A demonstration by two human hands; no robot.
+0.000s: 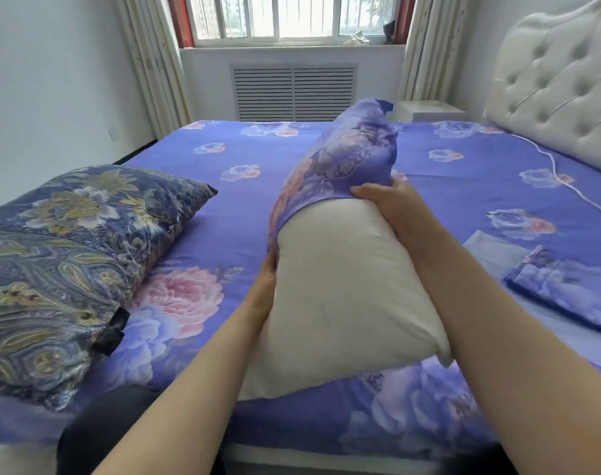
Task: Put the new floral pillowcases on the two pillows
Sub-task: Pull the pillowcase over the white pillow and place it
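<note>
I see both hands on pillow (pixel 340 289), pillowcase (pixel 343 162) halfway on. L hand (pixel 263 286) fingers hidden, can't tell; R hand (pixel 384 204) fingers clamped on pillowcase hem.

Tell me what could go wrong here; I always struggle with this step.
The floral pillowcase covers only the far end of the white pillow, so it may bunch at the hem. The left hand and right hand hold opposite sides; an uneven pull could twist it.

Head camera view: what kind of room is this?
Most likely a home bedroom: a bed with a floral sheet, a tufted headboard, pillows such as the paisley pillow, and a curtained window.
</note>
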